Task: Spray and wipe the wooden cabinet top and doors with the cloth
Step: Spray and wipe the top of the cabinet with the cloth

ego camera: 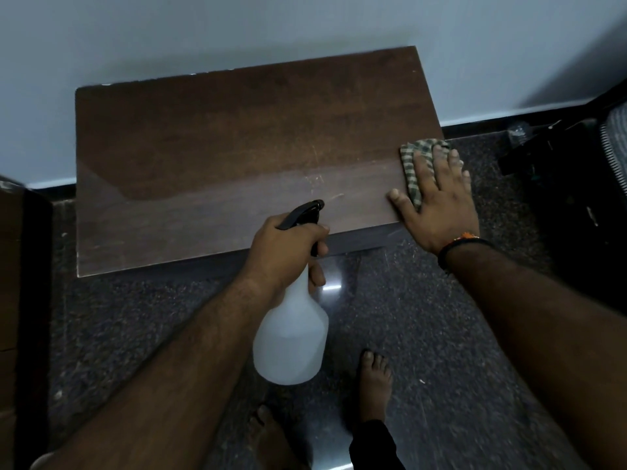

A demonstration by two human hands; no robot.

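The left hand (288, 249) grips the white spray bottle (291, 334) at the cabinet top's (220, 147) near edge, nozzle aimed rightward toward the right hand (437, 201), which presses the checked cloth (419, 161) flat, fingers straight, at the right end.

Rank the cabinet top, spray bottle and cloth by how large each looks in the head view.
1. Cabinet top, by far the largest.
2. Spray bottle, though it hangs nearer the camera, which inflates it.
3. Cloth, smallest as seen; the right hand covers part of it.
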